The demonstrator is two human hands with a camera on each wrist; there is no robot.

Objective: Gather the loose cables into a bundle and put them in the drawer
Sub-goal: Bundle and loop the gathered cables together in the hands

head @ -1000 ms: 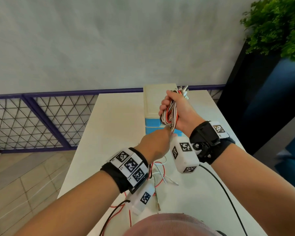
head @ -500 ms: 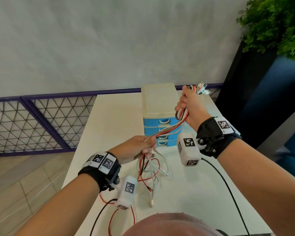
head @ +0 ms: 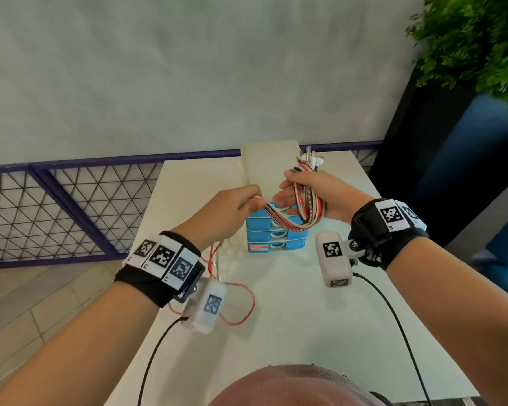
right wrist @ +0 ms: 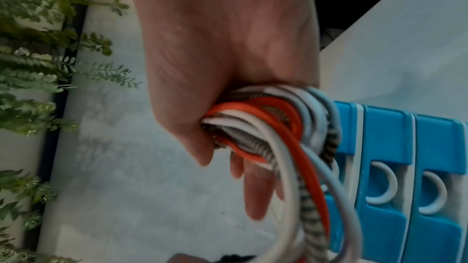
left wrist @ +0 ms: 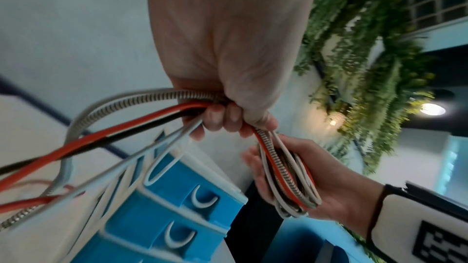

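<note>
A bundle of red, white and braided cables (head: 309, 197) lies looped across the palm of my right hand (head: 298, 193), held under the thumb with the fingers stretched left. Connector ends stick out above that hand. My left hand (head: 245, 202) grips the same strands just to the left, in front of the drawer unit (head: 276, 237), a small chest with blue drawer fronts, all closed. In the left wrist view the left hand (left wrist: 222, 121) clamps the cables (left wrist: 286, 177) as they run into the right palm. The right wrist view shows the coil (right wrist: 253, 127) against the blue drawers (right wrist: 405, 167).
Loose cable tails hang from my left hand; a red loop (head: 245, 303) lies on the white table (head: 320, 332). A purple mesh railing (head: 71, 206) runs along the left, and a dark planter with greenery (head: 467, 54) stands right.
My left hand rose from near the table up beside the right hand, bringing the strands with it. The right hand came down and left, its fingers now spread under the coil.
</note>
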